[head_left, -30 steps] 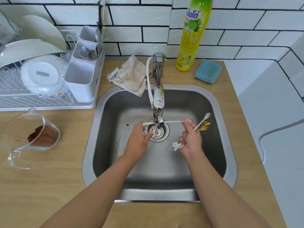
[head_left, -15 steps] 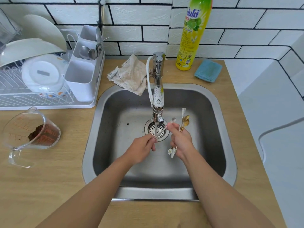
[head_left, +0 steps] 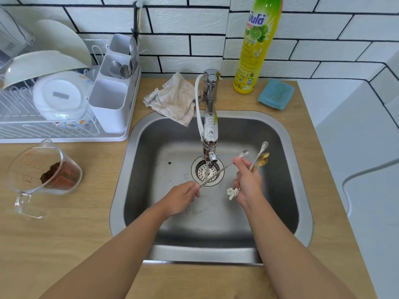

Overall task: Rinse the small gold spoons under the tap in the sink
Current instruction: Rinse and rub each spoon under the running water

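Steel sink (head_left: pixel 287 147) set in wood table (head_left: pixel 64 234), tap (head_left: pixel 210 126) over drain. Left hand (head_left: pixel 179 199) pinches handle end of one long spoon (head_left: pixel 222 169) slanting under the spout; right hand (head_left: pixel 248 184) grips bundle of gold spoons (head_left: pixel 262 158), bowls up.

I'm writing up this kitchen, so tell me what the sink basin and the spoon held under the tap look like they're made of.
The sink basin looks like brushed stainless steel: dull grey with soft reflections. The spoon, pinched by the left hand and right hand, seems polished silver-toned metal, thin and shiny.
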Demonstrator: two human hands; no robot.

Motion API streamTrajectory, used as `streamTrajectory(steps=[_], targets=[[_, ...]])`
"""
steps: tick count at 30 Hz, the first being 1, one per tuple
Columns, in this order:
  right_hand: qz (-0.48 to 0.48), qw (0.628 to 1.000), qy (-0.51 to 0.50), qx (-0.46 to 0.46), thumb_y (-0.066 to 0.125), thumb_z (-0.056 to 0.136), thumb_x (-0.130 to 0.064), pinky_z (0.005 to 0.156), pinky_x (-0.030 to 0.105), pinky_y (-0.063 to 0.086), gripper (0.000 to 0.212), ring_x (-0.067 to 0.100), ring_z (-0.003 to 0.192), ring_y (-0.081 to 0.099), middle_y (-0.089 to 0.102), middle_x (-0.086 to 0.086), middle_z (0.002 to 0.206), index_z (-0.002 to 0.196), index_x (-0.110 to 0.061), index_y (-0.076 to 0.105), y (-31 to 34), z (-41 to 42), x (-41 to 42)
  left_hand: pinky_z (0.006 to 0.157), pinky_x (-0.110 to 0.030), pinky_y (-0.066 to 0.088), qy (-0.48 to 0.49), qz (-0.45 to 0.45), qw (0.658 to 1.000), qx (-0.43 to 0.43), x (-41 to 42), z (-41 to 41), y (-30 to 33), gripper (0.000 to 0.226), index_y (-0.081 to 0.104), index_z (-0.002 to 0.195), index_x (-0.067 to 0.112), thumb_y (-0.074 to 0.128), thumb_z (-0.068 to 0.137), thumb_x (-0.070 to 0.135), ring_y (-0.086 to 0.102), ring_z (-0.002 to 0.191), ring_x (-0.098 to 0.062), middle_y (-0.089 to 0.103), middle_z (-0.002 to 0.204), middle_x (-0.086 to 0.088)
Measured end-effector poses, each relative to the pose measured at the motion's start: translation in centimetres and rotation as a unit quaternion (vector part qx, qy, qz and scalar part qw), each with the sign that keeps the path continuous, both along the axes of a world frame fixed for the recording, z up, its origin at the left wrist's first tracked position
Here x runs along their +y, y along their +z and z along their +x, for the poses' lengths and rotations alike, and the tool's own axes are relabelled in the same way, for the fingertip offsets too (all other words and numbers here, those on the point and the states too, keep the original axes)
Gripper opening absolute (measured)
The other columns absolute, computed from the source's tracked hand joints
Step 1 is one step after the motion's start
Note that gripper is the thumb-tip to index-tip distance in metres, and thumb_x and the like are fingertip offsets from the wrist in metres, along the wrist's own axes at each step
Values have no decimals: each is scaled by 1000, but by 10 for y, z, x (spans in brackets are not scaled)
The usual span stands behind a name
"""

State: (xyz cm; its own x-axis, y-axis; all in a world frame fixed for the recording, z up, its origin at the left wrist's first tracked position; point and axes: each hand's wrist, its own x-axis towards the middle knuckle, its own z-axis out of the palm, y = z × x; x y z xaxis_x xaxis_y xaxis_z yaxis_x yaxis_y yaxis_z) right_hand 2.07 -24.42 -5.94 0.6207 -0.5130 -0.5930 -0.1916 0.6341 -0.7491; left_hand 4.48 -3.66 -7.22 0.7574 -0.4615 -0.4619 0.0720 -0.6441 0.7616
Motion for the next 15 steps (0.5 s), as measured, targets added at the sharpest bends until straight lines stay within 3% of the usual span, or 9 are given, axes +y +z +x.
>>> streamTrajectory(steps=[5, 8, 10, 12, 15], targets=[[-36, 995, 87, 27, 80, 89, -16, 38, 20, 23, 11, 4, 37, 25, 41, -13, 48, 95, -17, 70, 1, -1, 14, 74, -33, 46, 25, -40, 999, 26, -13, 7, 13, 34, 61, 92, 17, 39, 105, 39, 57, 67, -11, 65, 74, 9], [-82, 978, 188, 27, 81, 88, -18, 42, 15, 31, 8, -1, 37, 41, 52, -16, 52, 92, -20, 73, 1, -6, 23, 59, -24, 44, 36, -69, 997, 22, -34, 8, 23, 29, 55, 89, 20, 40, 105, 38, 53, 55, -7, 62, 72, 6], [-92, 971, 219, 14, 81, 89, -19, 47, 11, 36, 21, -3, 41, 51, 59, -18, 54, 107, -25, 71, 1, -8, 25, 47, -19, 37, 52, -90, 994, 44, -37, 6, 26, 28, 51, 89, 19, 39, 106, 37, 43, 46, -5, 52, 66, 4], [-104, 971, 216, -5, 81, 89, -16, 56, 11, 44, 29, -5, 53, 64, 70, -17, 65, 112, -29, 70, -1, -8, 25, 44, -18, 32, 48, -80, 994, 54, -27, 2, 26, 29, 52, 92, 15, 38, 106, 35, 36, 45, -6, 46, 65, 4], [-143, 964, 222, -15, 85, 83, -12, 68, 11, 52, 20, -5, 75, 71, 77, -11, 83, 97, -23, 76, -7, -7, 25, 44, -20, 31, 41, -55, 995, 65, -5, -7, 23, 29, 53, 90, 15, 38, 106, 34, 36, 46, -8, 45, 62, 6]])
